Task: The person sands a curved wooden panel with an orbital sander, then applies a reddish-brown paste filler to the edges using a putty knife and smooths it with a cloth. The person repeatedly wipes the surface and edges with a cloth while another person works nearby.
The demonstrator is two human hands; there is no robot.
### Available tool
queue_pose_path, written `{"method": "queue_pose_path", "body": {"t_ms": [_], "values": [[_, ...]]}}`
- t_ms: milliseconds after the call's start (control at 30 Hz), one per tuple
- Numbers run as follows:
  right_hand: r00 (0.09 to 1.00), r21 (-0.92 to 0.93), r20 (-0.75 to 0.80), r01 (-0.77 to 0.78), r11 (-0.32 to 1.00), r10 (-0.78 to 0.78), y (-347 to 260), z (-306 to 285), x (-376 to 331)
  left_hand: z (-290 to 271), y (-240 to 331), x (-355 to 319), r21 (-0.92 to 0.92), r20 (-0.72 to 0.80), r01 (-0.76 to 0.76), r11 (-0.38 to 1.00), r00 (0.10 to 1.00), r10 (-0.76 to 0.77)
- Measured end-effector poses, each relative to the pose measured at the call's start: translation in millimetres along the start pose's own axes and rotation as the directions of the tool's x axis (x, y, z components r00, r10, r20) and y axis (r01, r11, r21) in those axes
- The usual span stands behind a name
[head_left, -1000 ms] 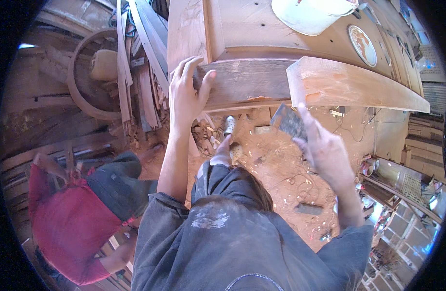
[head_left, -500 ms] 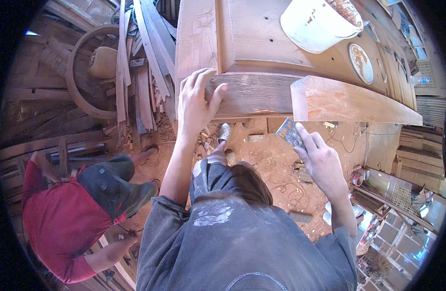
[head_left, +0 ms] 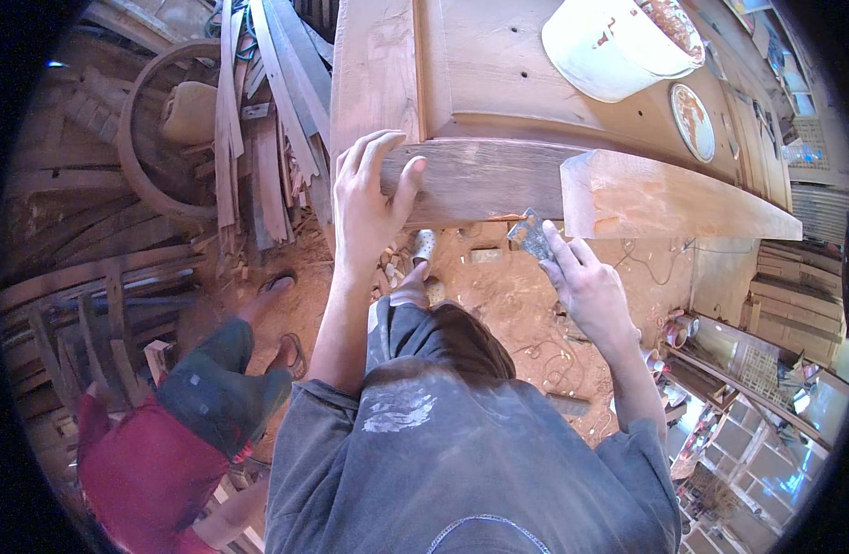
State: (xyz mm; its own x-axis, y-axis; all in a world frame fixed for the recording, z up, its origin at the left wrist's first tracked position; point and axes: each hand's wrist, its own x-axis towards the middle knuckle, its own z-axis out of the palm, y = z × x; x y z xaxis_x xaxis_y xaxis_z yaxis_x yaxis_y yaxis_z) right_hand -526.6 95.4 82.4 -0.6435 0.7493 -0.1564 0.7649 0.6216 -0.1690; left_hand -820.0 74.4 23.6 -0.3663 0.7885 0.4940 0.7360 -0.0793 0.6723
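In my right hand (head_left: 592,294) is a putty knife (head_left: 532,234), its smeared flat blade angled up and left against the near edge of a panelled wooden door (head_left: 498,171). A small orange patch of filler shows on that edge beside the blade. My left hand (head_left: 369,189) rests on the door's left end with thumb and fingers spread, holding nothing. A wooden board (head_left: 674,198) with an orange-smeared face lies along the door's near edge, just right of the blade. Farther back on the door stand a white bucket (head_left: 609,51) with reddish-brown filler and its round lid (head_left: 692,122).
Long wood strips (head_left: 272,102) are piled left of the door, near a large ring (head_left: 134,138) and a yellowish jug (head_left: 190,113). A person in a red shirt (head_left: 143,471) bends at the lower left. Cords and scraps lie on the dirt floor (head_left: 498,295).
My right hand has moved slightly left, bringing the putty knife up to the filler patch on the door's edge. My left hand stays put. The person in red has shifted down and right.
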Motion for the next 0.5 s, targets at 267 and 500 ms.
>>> {"method": "queue_pose_path", "body": {"t_ms": [267,500], "values": [[0.999,0.060,0.027,0.033,0.998,-0.035,-38,2,26,1,-3,3,-0.028,-0.029,0.029,0.999,0.999,-0.030],[0.976,0.344,-0.216,0.082,0.936,-0.006,-27,-64,29,0,-3,2,-0.041,-0.016,0.101,0.994,0.995,-0.101]]}}
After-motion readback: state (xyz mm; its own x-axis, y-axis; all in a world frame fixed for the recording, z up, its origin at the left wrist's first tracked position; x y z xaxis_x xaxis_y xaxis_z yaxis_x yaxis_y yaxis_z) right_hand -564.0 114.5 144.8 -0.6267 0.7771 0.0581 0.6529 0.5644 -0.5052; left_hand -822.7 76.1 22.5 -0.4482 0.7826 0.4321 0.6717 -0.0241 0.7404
